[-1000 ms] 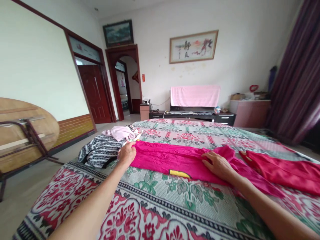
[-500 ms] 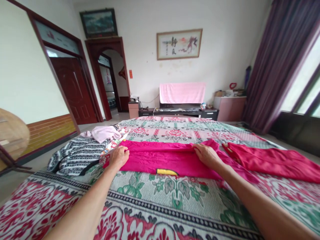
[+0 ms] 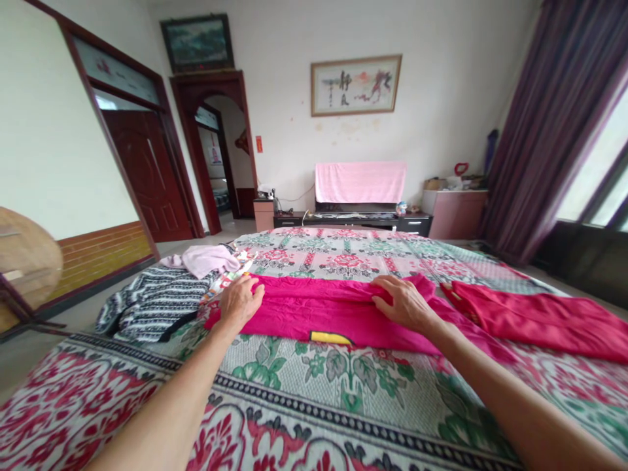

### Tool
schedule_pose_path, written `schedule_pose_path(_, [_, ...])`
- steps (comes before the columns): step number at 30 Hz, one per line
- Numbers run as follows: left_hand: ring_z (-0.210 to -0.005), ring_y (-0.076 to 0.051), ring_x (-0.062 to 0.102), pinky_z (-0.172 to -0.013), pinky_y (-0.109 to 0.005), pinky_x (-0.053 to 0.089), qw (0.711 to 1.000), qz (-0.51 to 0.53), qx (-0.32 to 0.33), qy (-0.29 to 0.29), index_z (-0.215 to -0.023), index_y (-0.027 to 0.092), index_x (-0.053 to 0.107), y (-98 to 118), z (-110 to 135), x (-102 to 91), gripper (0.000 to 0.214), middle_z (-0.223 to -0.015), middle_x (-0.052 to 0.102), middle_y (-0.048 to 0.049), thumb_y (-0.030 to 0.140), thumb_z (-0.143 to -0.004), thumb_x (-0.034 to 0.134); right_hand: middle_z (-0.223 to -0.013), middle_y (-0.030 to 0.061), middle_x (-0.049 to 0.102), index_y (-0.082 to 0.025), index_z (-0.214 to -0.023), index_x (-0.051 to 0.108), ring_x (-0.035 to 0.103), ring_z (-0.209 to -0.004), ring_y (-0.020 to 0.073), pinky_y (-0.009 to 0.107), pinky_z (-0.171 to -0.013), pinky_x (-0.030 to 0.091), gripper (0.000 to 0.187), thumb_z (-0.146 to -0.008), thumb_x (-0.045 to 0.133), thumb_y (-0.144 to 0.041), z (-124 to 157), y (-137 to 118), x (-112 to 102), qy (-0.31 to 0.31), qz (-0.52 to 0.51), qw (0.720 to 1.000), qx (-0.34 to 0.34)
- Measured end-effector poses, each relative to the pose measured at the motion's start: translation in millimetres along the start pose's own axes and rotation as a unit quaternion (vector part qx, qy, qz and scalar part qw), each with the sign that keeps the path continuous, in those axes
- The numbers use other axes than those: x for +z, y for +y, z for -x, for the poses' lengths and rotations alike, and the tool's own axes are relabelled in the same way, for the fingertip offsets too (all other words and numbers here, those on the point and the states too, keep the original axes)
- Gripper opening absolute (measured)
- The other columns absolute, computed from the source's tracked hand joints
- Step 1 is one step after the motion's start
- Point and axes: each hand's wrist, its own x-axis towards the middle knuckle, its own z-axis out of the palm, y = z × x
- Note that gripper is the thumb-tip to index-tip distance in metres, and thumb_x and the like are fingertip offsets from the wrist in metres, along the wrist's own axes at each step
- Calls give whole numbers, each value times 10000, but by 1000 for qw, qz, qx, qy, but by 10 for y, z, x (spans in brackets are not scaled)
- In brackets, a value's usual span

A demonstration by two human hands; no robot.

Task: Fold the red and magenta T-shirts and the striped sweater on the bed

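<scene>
1. Head view: the magenta garment [image 3: 314, 315] lies across the bedspread [image 3: 314, 392] at 12 o'clock.
2. The left hand [image 3: 240, 302] curls closed on its 9 o'clock end.
3. The right hand [image 3: 405, 303] presses flat, fingers extended, toward 3 o'clock.

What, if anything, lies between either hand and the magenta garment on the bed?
Nothing visible: left hand and right hand both rest directly on the magenta garment; the striped clothing lies beside it.

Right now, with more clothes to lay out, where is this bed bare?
Bare bedspread lies near the front edge, below the magenta garment, and beyond it toward the far edge. Crowded: striped pile at left, red garment at right.
</scene>
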Motion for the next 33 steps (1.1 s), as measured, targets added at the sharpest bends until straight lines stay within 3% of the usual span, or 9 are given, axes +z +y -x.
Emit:
schedule_pose_path(5, [-1061,-201,573,-960,-285,402,996,40,62,-40,-957,188,698,114,12,32,336,-1097,649,-88,319,-886,396,-1190,96,629,-189,-1114,625,570,-1095,221,379,-960,413,308,-878,446,-276,-14,-166,78,-35,-37,997,-63])
schedule_pose_path(10, [-851,-141,591,-807,-226,421,985,49,106,-129,-734,209,666,127,38,10,323,-842,637,-26,281,-889,392,-1046,60,688,-226,-966,685,597,-1004,192,359,-937,428,267,-883,435,-266,14,-167,111,-73,-62,993,-72])
schedule_pose_path(16, [-891,-157,584,-818,-246,410,984,78,73,-142,-772,205,671,149,34,15,269,-873,659,-31,276,-868,430,-955,53,699,-213,-905,679,621,-922,176,314,-871,450,296,-907,391,-279,6,-116,49,-60,-59,996,-42])
schedule_pose_path(18, [-927,-156,588,-849,-247,411,982,96,62,-147,-827,216,677,135,32,44,244,-938,673,-27,284,-858,445,-976,61,700,-206,-932,677,632,-905,176,297,-849,460,297,-897,387,-259,-11,-20,-46,-21,-66,998,7])
schedule_pose_path(20, [-954,-155,594,-872,-246,414,981,112,62,-147,-866,230,676,105,30,88,236,-982,678,-20,296,-848,450,-1023,62,699,-206,-991,672,640,-906,181,289,-824,470,303,-872,395,-236,-25,142,-183,43,-62,992,101])
schedule_pose_path(23, [-966,-160,605,-886,-247,427,981,118,72,-138,-878,237,677,49,26,163,264,-996,685,-17,329,-841,432,-1017,37,710,-218,-998,682,646,-882,182,273,-763,477,310,-825,425,-225,-14,428,-407,103,-36,963,246])
schedule_pose_path(25, [-959,-169,617,-893,-254,439,982,110,80,-128,-886,229,682,26,20,198,287,-996,691,-28,345,-836,424,-922,32,724,-211,-920,705,648,-822,181,252,-688,468,274,-797,462,-241,21,586,-515,77,-12,950,302])
schedule_pose_path(29, [-1041,-203,610,-963,-290,434,986,102,100,-84,-970,210,688,99,-7,180,317,-1099,675,-61,345,-816,446,-620,39,670,-186,-685,703,616,-620,176,240,-517,399,223,-759,526,-300,127,767,-571,-64,7,926,372])
schedule_pose_path(33, [-1088,-205,595,-1011,-314,420,979,133,141,-60,-1031,212,681,491,-7,66,323,-1196,638,-63,313,-821,457,-511,42,615,-159,-673,697,601,-558,178,240,-485,395,165,-717,581,-268,199,845,-504,-74,-53,909,406])
